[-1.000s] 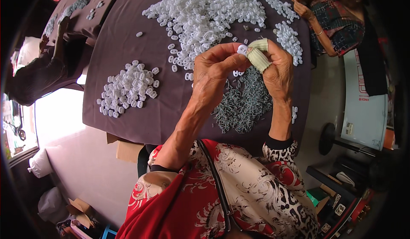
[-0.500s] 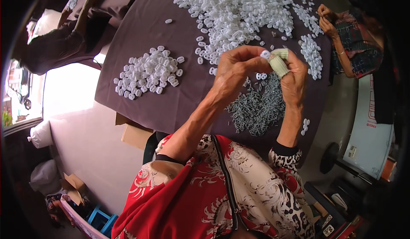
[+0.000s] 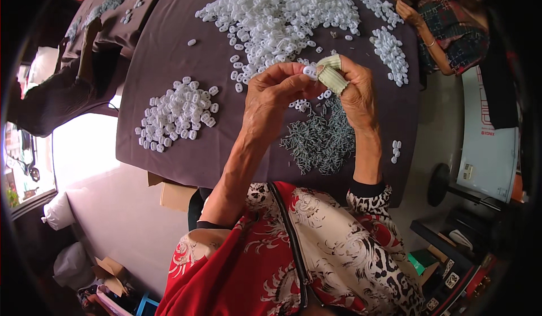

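Above the table my two hands meet in front of my chest. My left hand [image 3: 267,97] pinches a small white oval plastic piece [image 3: 309,72] with two holes in its face. My right hand [image 3: 360,93] is closed against the right end of that piece, pale green ribbed finger covers [image 3: 333,79] on its thumb and forefinger. Whatever those covered fingertips grip is hidden. Below the hands lies a heap of small grey screws [image 3: 319,141]. A large heap of white pieces [image 3: 282,17] spreads beyond them, and a smaller heap [image 3: 178,113] sits to the left.
The brown cloth-covered table [image 3: 164,45] holds more white pieces [image 3: 389,56] at its right side and a few near its right edge. One person [image 3: 451,34] works at the far right, another [image 3: 62,90] at the far left. A cardboard box [image 3: 175,196] stands under the near edge.
The whole view has shifted, so the table and heaps sit further left in the picture. Both hands keep their grip at the white piece, which has turned slightly.
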`<state>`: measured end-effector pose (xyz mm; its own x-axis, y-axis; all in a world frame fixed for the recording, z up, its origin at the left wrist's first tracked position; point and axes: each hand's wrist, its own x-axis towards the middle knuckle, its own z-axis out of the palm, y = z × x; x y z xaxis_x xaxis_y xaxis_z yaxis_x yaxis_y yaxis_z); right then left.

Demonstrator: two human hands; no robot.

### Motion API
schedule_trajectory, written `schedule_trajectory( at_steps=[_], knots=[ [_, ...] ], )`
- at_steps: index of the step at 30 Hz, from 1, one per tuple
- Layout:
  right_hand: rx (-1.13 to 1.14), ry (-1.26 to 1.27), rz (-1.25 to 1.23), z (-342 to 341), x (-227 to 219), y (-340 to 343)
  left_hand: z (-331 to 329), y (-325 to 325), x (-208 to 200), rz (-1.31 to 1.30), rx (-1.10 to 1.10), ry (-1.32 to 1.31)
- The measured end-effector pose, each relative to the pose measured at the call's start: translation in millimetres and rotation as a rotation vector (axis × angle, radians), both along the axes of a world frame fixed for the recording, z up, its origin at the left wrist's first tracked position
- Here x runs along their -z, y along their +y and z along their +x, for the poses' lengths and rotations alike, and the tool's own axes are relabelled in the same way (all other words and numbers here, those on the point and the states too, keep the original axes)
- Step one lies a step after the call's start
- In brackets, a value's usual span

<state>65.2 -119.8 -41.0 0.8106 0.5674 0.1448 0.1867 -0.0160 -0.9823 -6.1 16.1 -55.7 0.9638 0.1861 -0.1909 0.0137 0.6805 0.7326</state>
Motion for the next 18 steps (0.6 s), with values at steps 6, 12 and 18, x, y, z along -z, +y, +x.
schedule_trajectory(
  at_steps=[6,12,18],
  knots=[
    [-0.002,0.04,-0.032,0,3,4,0,1,3,0.012,-0.012,-0.002],
    [0.028,-0.006,-0.042,6,16,-1,-11,34,5,0.346,-0.19,0.063],
    [0.058,0.093,-0.197,11,51,-18,-60,106,21,1.046,-0.41,0.374]
  ],
)
